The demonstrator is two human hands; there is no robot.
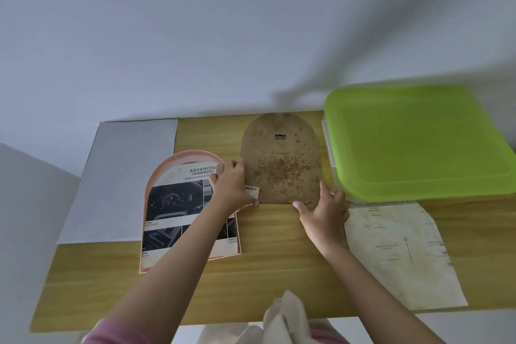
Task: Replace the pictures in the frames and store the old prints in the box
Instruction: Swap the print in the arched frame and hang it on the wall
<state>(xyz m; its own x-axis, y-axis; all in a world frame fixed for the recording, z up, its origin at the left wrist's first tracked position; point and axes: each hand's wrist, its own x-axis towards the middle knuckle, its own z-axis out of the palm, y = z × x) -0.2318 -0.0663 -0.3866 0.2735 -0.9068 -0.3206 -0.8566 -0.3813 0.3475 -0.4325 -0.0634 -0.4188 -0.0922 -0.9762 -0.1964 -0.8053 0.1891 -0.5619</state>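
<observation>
An arched pink frame (156, 173) lies flat at the left of the wooden table (268, 260), with a car-dashboard print (178, 204) lying in it. Right of it lies the frame's arched brown backing board (280, 165), stained, hanger side up, with a barcode sticker at its lower left corner. My left hand (233, 186) rests on the board's left edge, thumb at the sticker corner. My right hand (325, 209) touches the board's lower right corner, fingers spread. A faded old print (399, 254) lies at the right. The box with a green lid (416, 142) is shut.
A white sheet of paper (122, 181) lies at the table's far left, partly under the frame. A wall runs along the table's far edge. Pale cloth (284, 318) shows at the near edge below my arms.
</observation>
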